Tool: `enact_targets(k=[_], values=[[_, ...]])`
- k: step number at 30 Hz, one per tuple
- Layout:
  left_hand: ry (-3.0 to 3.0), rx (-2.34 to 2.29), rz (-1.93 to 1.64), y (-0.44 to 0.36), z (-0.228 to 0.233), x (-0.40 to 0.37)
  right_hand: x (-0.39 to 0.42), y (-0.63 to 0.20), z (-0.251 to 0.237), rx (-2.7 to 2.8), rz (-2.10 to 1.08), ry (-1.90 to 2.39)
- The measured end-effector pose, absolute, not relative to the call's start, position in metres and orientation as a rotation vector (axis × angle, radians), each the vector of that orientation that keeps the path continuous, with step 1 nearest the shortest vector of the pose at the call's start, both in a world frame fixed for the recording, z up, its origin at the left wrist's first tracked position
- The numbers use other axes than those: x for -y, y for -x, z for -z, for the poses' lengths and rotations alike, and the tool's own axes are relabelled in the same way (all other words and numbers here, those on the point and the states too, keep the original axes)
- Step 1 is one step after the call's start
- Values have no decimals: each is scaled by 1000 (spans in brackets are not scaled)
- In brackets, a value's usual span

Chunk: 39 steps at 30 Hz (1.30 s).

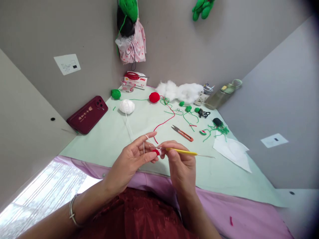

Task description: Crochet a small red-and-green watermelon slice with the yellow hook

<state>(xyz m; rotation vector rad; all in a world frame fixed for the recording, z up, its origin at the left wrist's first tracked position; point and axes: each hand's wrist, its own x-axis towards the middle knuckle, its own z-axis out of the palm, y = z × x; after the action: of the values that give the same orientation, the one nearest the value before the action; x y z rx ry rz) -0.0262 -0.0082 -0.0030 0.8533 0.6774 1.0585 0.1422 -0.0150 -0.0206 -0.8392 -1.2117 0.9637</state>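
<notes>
Between thumb and fingers, my left hand (136, 156) pinches a small red and white crochet piece (156, 152). White yarn (144, 146) loops over its raised index finger and trails back to the white yarn ball (127, 106). My right hand (181, 162) is closed around the yellow handle of a crochet hook (184, 151). The hook's thin metal tip reaches left to the white stitches at the piece. A second metal end sticks out on the right. Past the hands, a red yarn strand (161, 124) runs to a red yarn ball (154, 97).
Orange-handled thread snips (182, 132) lie beyond my right hand. Green crochet pieces (188, 109), white stuffing (179, 92), a bottle (221, 94) and white paper (231, 149) are to the right. A maroon phone (87, 115) leans at left; a green yarn ball (116, 94) sits behind.
</notes>
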Motion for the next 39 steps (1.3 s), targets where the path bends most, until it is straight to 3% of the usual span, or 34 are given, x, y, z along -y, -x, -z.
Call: enact_targets(k=[14, 20, 27, 34, 39], values=[[-841, -720, -1043, 29, 3, 7, 19, -147, 21, 1272, -913, 885], [-841, -716, -1025, 30, 4, 7, 20, -146, 21, 1214, -1068, 799], [-811, -727, -1035, 29, 6, 6, 21, -142, 19, 1306, -830, 909], [-797, -733, -1005, 31, 3, 6, 16, -144, 21, 1176, -1065, 697], [-773, -733, -981, 33, -2, 7, 19, -147, 18, 1277, -961, 728]])
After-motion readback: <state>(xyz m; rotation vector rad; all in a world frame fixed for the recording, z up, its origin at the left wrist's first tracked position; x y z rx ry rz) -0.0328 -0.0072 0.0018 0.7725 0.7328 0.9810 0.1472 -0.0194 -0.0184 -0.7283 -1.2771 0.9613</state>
